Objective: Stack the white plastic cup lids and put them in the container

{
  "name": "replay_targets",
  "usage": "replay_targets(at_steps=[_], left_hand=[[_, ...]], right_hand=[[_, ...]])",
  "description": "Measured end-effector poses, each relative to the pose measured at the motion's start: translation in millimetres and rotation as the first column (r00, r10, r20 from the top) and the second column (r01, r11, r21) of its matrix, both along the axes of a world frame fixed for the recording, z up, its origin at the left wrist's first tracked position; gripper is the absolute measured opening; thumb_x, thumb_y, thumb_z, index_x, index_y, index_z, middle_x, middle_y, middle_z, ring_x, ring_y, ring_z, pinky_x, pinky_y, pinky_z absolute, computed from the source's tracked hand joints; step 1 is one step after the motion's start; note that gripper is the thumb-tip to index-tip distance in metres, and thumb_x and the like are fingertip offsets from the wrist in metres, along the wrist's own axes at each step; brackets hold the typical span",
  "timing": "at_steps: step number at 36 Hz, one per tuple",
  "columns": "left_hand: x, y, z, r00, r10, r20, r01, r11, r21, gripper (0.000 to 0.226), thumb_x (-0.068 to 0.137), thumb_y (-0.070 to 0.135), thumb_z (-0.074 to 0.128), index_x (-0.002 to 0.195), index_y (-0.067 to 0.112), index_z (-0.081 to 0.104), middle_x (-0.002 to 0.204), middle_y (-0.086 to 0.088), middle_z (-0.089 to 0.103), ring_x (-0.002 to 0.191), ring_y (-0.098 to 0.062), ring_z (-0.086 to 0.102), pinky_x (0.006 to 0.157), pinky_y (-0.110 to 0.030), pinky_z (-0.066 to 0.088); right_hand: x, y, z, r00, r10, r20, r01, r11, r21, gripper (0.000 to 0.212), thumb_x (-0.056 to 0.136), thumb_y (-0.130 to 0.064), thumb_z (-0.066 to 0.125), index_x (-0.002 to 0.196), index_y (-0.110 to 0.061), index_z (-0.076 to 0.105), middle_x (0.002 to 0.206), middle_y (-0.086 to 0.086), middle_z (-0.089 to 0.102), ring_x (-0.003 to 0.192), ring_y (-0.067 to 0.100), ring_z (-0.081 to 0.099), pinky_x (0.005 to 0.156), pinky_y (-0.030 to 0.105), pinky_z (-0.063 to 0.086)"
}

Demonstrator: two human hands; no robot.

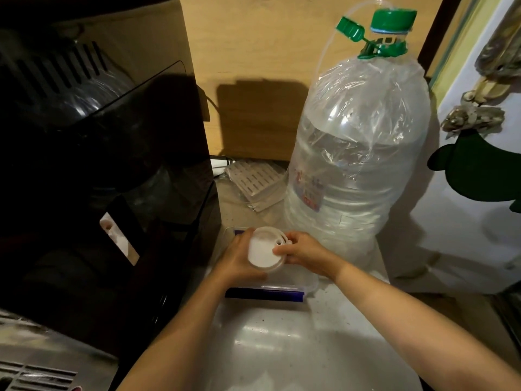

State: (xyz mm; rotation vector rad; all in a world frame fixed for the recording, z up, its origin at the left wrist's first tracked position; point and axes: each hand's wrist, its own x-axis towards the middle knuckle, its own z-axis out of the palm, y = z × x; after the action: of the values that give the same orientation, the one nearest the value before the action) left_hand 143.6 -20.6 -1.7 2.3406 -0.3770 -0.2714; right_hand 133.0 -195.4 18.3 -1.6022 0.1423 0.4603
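Head view: lid stack (263, 251) pinched between my hands, left hand (239, 259) cupping left edge, right hand (303, 252) gripping right rim. Stack hangs directly over open container (308, 283) on table (282, 342); next move, I judge, straight down.

A big water bottle (358, 153) with a green cap (393, 19) stands on the table (276, 342). A black machine (98, 170) sits left. A white grid (253, 179) lies between them.
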Motion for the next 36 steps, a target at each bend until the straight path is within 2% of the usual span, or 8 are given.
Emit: replay_targets(at_steps=[2, 4, 7, 10, 13, 18, 26, 36], left_hand=[[2.6, -1.4, -4.4, 1.000, -0.006, -0.020, 0.006, 1.000, 0.009, 0.095, 0.052, 0.038, 0.083, 0.131, 0.032, 0.029, 0.135, -0.002, 0.043, 0.121, -0.021, 0.044, 0.092, -0.035, 0.045], [5.3, -2.7, -7.9, 0.999, -0.011, -0.047, 0.012, 0.999, 0.035, 0.095, 0.051, 0.041, 0.083, 0.129, 0.032, 0.031, 0.133, -0.001, 0.045, 0.118, -0.019, 0.046, 0.089, -0.031, 0.044], [9.2, -2.4, -12.9, 0.996, -0.008, -0.084, 0.013, 0.998, 0.059, 0.090, 0.050, 0.046, 0.082, 0.125, 0.030, 0.036, 0.129, 0.000, 0.048, 0.105, -0.011, 0.046, 0.082, -0.027, 0.041], [12.7, 0.1, -18.8, 0.990, -0.032, -0.136, 0.039, 0.998, 0.044, 0.085, 0.055, 0.041, 0.081, 0.126, 0.028, 0.036, 0.130, -0.002, 0.048, 0.104, -0.010, 0.042, 0.085, -0.028, 0.040], [16.7, 2.0, -22.1, 0.974, -0.059, -0.217, 0.061, 0.998, 0.002, 0.076, 0.066, 0.031, 0.078, 0.129, 0.025, 0.036, 0.132, -0.005, 0.047, 0.107, -0.012, 0.043, 0.088, -0.028, 0.040], [21.8, 0.4, -25.0, 0.961, -0.019, -0.274, -0.001, 0.997, -0.073, 0.049, 0.084, 0.025, 0.061, 0.128, 0.019, 0.041, 0.130, -0.011, 0.051, 0.109, -0.018, 0.050, 0.090, -0.032, 0.042], [26.3, -11.2, -38.7, 0.947, 0.100, -0.306, -0.091, 0.995, 0.041, 0.048, 0.086, 0.022, 0.059, 0.130, 0.017, 0.040, 0.132, -0.014, 0.052, 0.116, -0.028, 0.051, 0.093, -0.034, 0.043], [30.0, -16.1, -37.0, 0.943, 0.129, -0.306, -0.105, 0.990, 0.091, 0.045, 0.085, 0.020, 0.060, 0.127, 0.017, 0.043, 0.131, -0.013, 0.052, 0.118, -0.028, 0.051, 0.097, -0.038, 0.043]], right_hand=[[2.6, 2.9, -1.9, 1.000, 0.006, 0.015, -0.004, 0.992, -0.123, 0.023, 0.078, -0.002, 0.063, 0.101, -0.004, 0.063, 0.091, 0.010, 0.063, 0.084, 0.018, 0.063, 0.079, 0.033, 0.054], [5.3, 6.0, -3.6, 1.000, 0.011, 0.016, -0.008, 0.975, -0.220, 0.024, 0.079, -0.005, 0.063, 0.102, 0.002, 0.061, 0.090, 0.012, 0.061, 0.080, 0.018, 0.061, 0.075, 0.031, 0.053], [8.9, 10.5, -6.6, 0.999, 0.034, -0.019, -0.039, 0.948, -0.316, 0.020, 0.081, -0.010, 0.063, 0.099, -0.001, 0.061, 0.093, 0.013, 0.061, 0.089, 0.023, 0.061, 0.083, 0.037, 0.052], [11.7, 14.1, -10.4, 0.998, 0.030, -0.057, -0.050, 0.916, -0.398, 0.019, 0.083, -0.014, 0.062, 0.100, -0.005, 0.060, 0.099, 0.015, 0.063, 0.096, 0.025, 0.061, 0.089, 0.039, 0.053], [13.2, 17.3, -14.9, 0.998, 0.034, -0.062, -0.058, 0.897, -0.438, 0.024, 0.084, -0.013, 0.060, 0.106, -0.003, 0.060, 0.110, 0.017, 0.065, 0.102, 0.028, 0.062, 0.093, 0.042, 0.051], [14.7, 19.4, -21.6, 0.996, 0.044, -0.078, -0.073, 0.904, -0.421, 0.024, 0.085, -0.012, 0.059, 0.107, -0.003, 0.060, 0.111, 0.020, 0.064, 0.102, 0.030, 0.062, 0.094, 0.044, 0.050], [20.2, 17.0, -35.6, 0.994, 0.030, -0.102, -0.084, 0.805, -0.588, 0.034, 0.083, -0.021, 0.063, 0.112, -0.003, 0.056, 0.114, 0.017, 0.062, 0.105, 0.029, 0.058, 0.088, 0.036, 0.046], [25.7, 17.1, -41.8, 0.992, 0.019, -0.125, -0.093, 0.775, -0.625, 0.030, 0.081, -0.023, 0.066, 0.104, -0.005, 0.059, 0.109, 0.015, 0.063, 0.103, 0.028, 0.059, 0.083, 0.033, 0.046]])
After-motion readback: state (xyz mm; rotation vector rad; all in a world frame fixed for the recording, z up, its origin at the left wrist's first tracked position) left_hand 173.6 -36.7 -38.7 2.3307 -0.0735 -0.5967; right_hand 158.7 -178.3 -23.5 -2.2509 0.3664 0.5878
